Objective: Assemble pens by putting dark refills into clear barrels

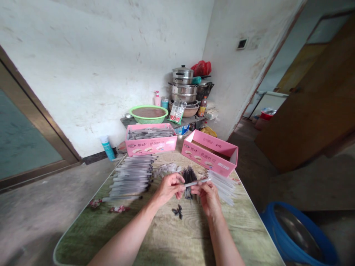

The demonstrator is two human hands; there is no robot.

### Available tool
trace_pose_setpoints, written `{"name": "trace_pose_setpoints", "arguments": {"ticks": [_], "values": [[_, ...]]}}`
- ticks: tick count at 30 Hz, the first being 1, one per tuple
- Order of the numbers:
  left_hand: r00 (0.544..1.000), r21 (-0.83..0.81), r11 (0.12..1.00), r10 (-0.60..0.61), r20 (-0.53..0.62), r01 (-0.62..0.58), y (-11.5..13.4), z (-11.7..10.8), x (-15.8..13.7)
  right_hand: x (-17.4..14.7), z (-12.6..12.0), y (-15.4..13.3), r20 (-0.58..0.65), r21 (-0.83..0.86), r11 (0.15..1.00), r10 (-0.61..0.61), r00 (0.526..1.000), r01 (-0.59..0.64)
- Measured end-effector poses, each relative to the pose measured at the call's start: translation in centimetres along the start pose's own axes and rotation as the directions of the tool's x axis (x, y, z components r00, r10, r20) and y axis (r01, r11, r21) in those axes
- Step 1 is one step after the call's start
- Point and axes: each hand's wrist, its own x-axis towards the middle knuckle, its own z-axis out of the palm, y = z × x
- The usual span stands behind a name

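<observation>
Fingertip grip of left hand [169, 187] and right hand [208, 195] holds one slim tube [195, 183] above dark rods [189, 174] on the desk [166, 238]. Small black pieces [178, 212] lie nearer the front edge, dark-tipped pens [132, 175] along the left, clear barrels [224, 187] near the right edge.

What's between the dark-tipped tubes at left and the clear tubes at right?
Head view: small whitish pieces, a bundle of dark sticks and, nearer, small black pieces. Left hand and right hand hold a tube above.
</observation>
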Motion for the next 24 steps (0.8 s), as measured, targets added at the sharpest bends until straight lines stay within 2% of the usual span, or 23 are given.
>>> {"name": "trace_pose_setpoints", "arguments": {"ticks": [3,6,8,10,12,15,19,24], "values": [[0.999,0.038,0.999,0.028,-0.04,-0.027,0.2,0.0,-0.2,-0.1,0.1,0.2,0.065,0.02,0.995,0.093,0.994,-0.094],[0.991,0.186,0.98,0.087,-0.097,-0.068,0.7,-1.1,-0.4,0.4,-0.9,0.0,-0.028,0.087,0.995,0.045,0.999,-0.042],[0.998,0.326,0.943,0.068,0.003,-0.066,1.0,-2.0,-0.5,0.7,-1.6,-0.2,-0.095,0.131,0.991,0.003,0.996,0.009],[0.985,0.487,0.869,0.004,0.173,-0.089,1.3,-2.4,-0.8,0.9,-2.1,-0.4,-0.119,0.168,0.985,-0.015,0.993,0.035],[0.947,0.616,0.769,-0.043,0.317,-0.171,1.5,-2.3,-1.0,0.9,-2.3,-0.5,-0.113,0.201,0.979,-0.013,0.994,0.036],[0.892,0.69,0.661,-0.068,0.447,-0.295,1.7,-1.4,-1.3,0.7,-2.2,-0.6,-0.099,0.239,0.971,0.005,0.995,0.019],[0.874,0.705,0.629,-0.082,0.479,-0.327,1.7,-0.5,-1.4,0.7,-2.0,-0.5,-0.094,0.253,0.967,0.015,0.995,0.009],[0.909,0.692,0.659,-0.03,0.417,-0.295,1.1,-0.7,-1.2,0.7,-1.9,-0.4,-0.094,0.226,0.974,-0.001,0.996,0.022]]}}
